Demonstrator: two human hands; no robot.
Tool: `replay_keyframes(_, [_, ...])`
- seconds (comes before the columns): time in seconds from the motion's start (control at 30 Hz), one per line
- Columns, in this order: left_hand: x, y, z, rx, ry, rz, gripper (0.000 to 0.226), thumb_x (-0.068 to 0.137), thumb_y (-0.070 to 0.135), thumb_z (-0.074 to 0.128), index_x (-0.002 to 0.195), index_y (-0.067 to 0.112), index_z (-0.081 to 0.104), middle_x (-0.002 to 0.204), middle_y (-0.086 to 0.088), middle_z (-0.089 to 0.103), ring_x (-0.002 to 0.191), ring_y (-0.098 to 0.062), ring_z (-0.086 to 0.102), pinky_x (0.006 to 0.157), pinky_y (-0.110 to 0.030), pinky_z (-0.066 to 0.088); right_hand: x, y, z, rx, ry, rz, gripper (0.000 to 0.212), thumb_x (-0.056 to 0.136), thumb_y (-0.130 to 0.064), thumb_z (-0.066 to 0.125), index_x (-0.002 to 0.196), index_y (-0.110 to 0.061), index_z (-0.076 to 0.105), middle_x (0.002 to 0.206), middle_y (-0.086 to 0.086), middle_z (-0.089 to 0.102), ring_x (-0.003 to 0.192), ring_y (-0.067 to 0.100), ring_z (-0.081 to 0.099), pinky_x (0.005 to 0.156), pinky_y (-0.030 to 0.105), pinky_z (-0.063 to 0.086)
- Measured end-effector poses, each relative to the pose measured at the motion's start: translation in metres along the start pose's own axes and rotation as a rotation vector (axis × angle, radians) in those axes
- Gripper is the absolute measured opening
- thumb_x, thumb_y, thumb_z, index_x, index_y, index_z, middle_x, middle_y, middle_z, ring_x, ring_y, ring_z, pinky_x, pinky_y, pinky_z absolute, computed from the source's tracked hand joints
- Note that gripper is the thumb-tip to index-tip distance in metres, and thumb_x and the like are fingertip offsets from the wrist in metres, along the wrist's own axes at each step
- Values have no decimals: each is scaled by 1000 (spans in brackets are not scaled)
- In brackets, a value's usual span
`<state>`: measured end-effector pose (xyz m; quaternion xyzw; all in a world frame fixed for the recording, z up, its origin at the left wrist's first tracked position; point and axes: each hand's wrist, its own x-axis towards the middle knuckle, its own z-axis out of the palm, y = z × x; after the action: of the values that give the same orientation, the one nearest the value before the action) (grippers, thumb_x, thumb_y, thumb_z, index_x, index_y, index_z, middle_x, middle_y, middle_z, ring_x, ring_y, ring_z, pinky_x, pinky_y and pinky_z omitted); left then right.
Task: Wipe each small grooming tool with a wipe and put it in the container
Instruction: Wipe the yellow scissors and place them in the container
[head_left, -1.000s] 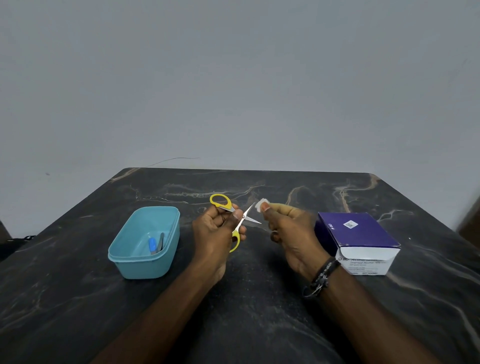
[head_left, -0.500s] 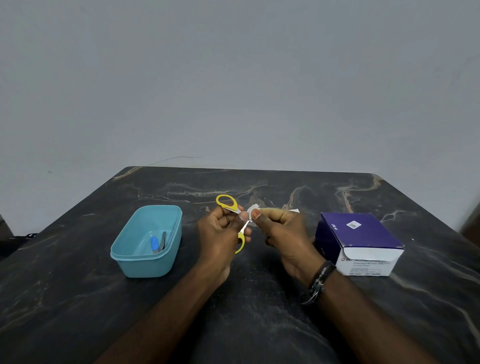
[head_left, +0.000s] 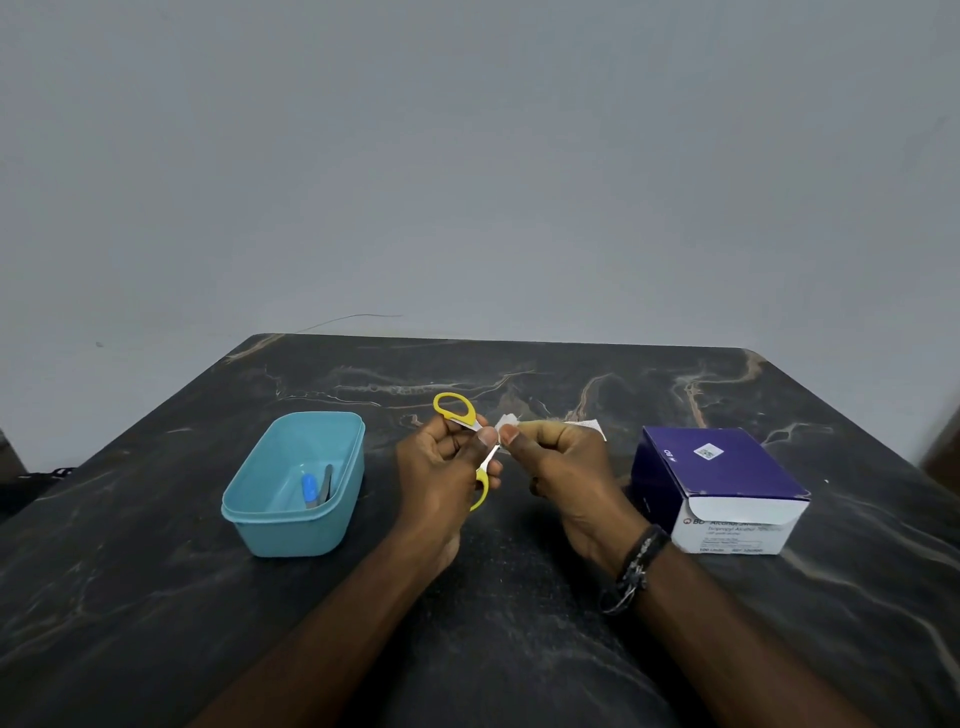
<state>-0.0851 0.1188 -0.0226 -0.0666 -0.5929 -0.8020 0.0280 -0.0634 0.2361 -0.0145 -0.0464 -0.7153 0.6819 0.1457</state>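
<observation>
Since a second ago the right hand (head_left: 566, 478) has closed in on the left hand (head_left: 441, 473), so the two thumbs now almost touch and the wipe sits right at the blades instead of apart from them.

Both hands are raised over the dark marbled table (head_left: 519, 649). Off to the right of the right hand sits a purple and white box (head_left: 722, 483) with its flap open toward the person. To the left of the left hand stands a light blue container (head_left: 291, 488) with a blue-tipped tool and a grey one lying in it.

The left hand is curled shut around small scissors (head_left: 470, 447): one yellow loop sticks up above the fingers, the other shows below the thumb, and the thin metal blades run toward the right hand. The right hand pinches a small white wipe (head_left: 506, 422) between thumb and forefinger, against the blades. A white scrap (head_left: 589, 427) peeks out behind the right hand's knuckles.
</observation>
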Motion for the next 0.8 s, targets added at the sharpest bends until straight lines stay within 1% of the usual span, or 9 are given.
replay_keyframes(0.07, [0, -1, 0, -23, -3, -5, 7, 85, 4, 69, 91, 5, 65, 70, -8, 68, 51, -14, 58, 48, -25, 51, 1, -1, 0, 13, 6, -4, 18, 90, -16, 66, 85, -1, 74, 56, -13, 64, 49, -7, 53, 49, 6, 40])
replay_keyframes(0.13, [0, -1, 1, -31, -8, -13, 8, 86, 4, 69, 92, 4, 65, 71, -8, 68, 51, -14, 58, 49, -25, 51, 1, -2, -1, 29, 28, -5, 18, 90, -17, 66, 84, -2, 74, 57, -12, 64, 49, -7, 54, 49, 7, 40])
replay_keyframes(0.23, [-1, 0, 3, -27, -13, -21, 8, 87, 3, 68, 93, 3, 64, 74, -9, 68, 50, -13, 58, 48, -24, 51, 3, -3, -4, 66, 79, 0, 18, 90, -20, 66, 85, -4, 73, 49, -15, 60, 45, -6, 51, 48, 10, 39])
replay_keyframes(0.3, [-1, 0, 3, -26, -11, -23, 7, 86, 3, 67, 93, 3, 64, 75, -10, 67, 49, -12, 58, 47, -23, 51, 4, -3, -4, 72, 91, 3, 18, 91, -21, 66, 87, -5, 73, 47, -16, 59, 44, -5, 51, 48, 10, 38])
replay_keyframes(0.47, [-1, 0, 0, -13, -1, -14, 7, 86, 3, 68, 93, 3, 65, 72, -9, 68, 49, -12, 59, 47, -23, 52, 0, 0, 1, 26, 17, -7, 17, 92, -18, 64, 86, -5, 73, 51, -16, 63, 49, -9, 54, 49, 6, 40])
replay_keyframes(0.6, [0, 2, 1, -6, 2, -20, 8, 87, 4, 67, 94, 3, 65, 73, -9, 68, 48, -11, 58, 47, -23, 51, 1, 1, 1, 4, 14, -12, 16, 91, -18, 65, 83, -8, 74, 54, -15, 64, 50, -9, 55, 50, 6, 40])
replay_keyframes(0.67, [-1, 2, 2, -12, -7, -22, 6, 87, 3, 67, 93, 4, 65, 72, -8, 68, 48, -12, 58, 47, -23, 51, 3, -1, -1, 18, 50, -12, 16, 91, -20, 65, 84, -10, 74, 54, -15, 63, 48, -9, 54, 51, 8, 39])
replay_keyframes(0.73, [-2, 3, 2, -19, -21, -30, 5, 87, 2, 67, 90, 6, 65, 72, -7, 68, 48, -13, 57, 47, -24, 51, 7, -2, -6, 83, 130, 6, 17, 90, -22, 67, 87, -7, 73, 50, -16, 59, 44, -5, 49, 50, 10, 38])
replay_keyframes(0.8, [0, 5, 0, 2, -32, -41, 5, 87, 2, 67, 89, 7, 65, 71, -6, 69, 48, -12, 57, 48, -25, 52, 12, -3, -13, 139, 195, 27, 20, 89, -25, 69, 90, -6, 74, 51, -14, 57, 40, -2, 43, 48, 16, 37])
